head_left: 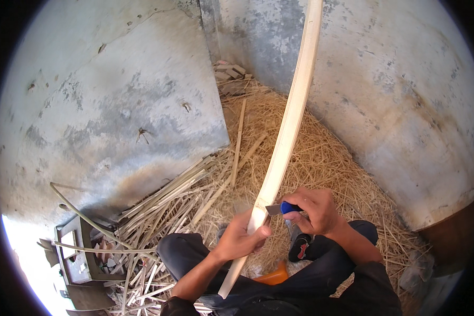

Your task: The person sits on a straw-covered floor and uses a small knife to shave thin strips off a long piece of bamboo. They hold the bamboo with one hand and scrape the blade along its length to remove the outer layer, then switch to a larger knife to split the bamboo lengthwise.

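Note:
A long pale strip of split bamboo or wood (289, 126) slants from above my lap up past the top of the head view. My left hand (242, 237) is wrapped round its lower part, and the narrow lower end sticks out below over my thigh. In my right hand (315, 209) is a knife (289, 207) with a blue handle, gripped in closed fingers. Its short dark blade (273, 209) meets the right edge of the strip just above my left hand, beside a mark across the face. The fingers partly cover the handle.
Straw-like shavings (321, 163) cover the floor. Long cut strips (179, 184) lie heaped at the left, near a box (87, 253) holding scraps. Worn plastered walls (116, 95) close in the corner, with bricks (230, 71) at the back. An orange object (273, 276) shows between my legs.

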Demonstrator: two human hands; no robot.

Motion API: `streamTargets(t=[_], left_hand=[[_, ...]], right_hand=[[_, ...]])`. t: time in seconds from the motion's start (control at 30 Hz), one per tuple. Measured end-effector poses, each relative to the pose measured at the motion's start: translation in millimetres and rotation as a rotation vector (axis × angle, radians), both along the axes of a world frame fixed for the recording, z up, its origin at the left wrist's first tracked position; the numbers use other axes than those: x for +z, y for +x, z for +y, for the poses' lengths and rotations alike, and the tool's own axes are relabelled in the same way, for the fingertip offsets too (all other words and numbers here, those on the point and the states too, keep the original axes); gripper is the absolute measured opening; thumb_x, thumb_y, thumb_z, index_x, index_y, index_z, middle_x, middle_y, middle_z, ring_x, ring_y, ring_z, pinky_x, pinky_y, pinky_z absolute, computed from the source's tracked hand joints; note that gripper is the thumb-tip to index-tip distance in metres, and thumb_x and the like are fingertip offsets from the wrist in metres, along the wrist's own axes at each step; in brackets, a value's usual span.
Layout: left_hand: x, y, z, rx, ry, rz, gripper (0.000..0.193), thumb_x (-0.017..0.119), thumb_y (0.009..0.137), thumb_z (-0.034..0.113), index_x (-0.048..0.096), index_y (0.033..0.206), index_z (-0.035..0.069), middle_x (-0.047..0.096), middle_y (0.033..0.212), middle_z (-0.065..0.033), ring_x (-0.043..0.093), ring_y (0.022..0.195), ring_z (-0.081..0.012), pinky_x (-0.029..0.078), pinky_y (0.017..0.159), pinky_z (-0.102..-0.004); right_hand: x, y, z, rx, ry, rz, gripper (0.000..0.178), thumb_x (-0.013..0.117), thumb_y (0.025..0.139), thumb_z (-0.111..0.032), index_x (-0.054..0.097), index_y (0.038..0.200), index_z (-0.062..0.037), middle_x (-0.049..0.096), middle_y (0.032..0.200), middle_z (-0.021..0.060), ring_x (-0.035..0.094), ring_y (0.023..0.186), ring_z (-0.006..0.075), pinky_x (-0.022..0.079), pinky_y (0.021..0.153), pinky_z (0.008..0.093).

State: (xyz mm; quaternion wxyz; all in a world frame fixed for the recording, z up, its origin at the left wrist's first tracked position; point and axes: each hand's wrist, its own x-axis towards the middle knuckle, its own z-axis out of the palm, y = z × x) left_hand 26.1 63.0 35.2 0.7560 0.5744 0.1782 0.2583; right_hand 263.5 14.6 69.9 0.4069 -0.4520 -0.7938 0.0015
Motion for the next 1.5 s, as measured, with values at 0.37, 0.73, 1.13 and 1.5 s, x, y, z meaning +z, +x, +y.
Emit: streamTargets(t=[0.37,0.73,1.13,1.5], left_hand=[[11,-9,-10,-0.006,0.067,0.135,0.038,0.073,0.099,0.039,0.059,0.110,0.006,0.052,0.069,0.0051,0.050,0.053,-0.0040,0.039,0.046,-0.0230],[8,-1,-37,-0.038,-0.046,0.110,0.040,0.067,0.101,0.039,0.060,0.111,0.002,0.050,0.064,0.0044,0.045,0.046,-0.0047,0.034,0.040,-0.0228],[-4,-16,-41,-0.143,0.019,0.172,0.043,0.052,0.108,0.049,0.053,0.100,0.007,0.047,0.066,0.0034,0.046,0.052,-0.0059,0.036,0.045,-0.0241],[-15,-15,-58,0.111,0.262,0.143,0.046,0.051,0.108,0.051,0.055,0.105,0.005,0.050,0.071,0.0015,0.047,0.059,-0.0101,0.039,0.053,-0.0305]], right_hand=[[2,-15,-15,0.016,0.042,-0.010,0.028,0.073,0.094,-0.035,0.068,0.103,-0.0082,0.062,0.077,0.0060,0.065,0.058,0.0238,0.050,0.050,0.0348],[-24,-28,-44,-0.027,-0.005,0.041,0.029,0.075,0.093,-0.032,0.068,0.103,-0.0070,0.066,0.083,0.0083,0.068,0.062,0.0260,0.052,0.053,0.0350],[-33,-37,-55,-0.051,-0.034,-0.086,0.027,0.071,0.095,-0.030,0.066,0.110,-0.0077,0.064,0.082,0.0069,0.066,0.061,0.0249,0.050,0.052,0.0359],[-43,-50,-61,-0.088,-0.055,-0.059,0.026,0.069,0.097,-0.031,0.065,0.108,-0.0076,0.065,0.083,0.0073,0.067,0.063,0.0251,0.051,0.052,0.0360]])
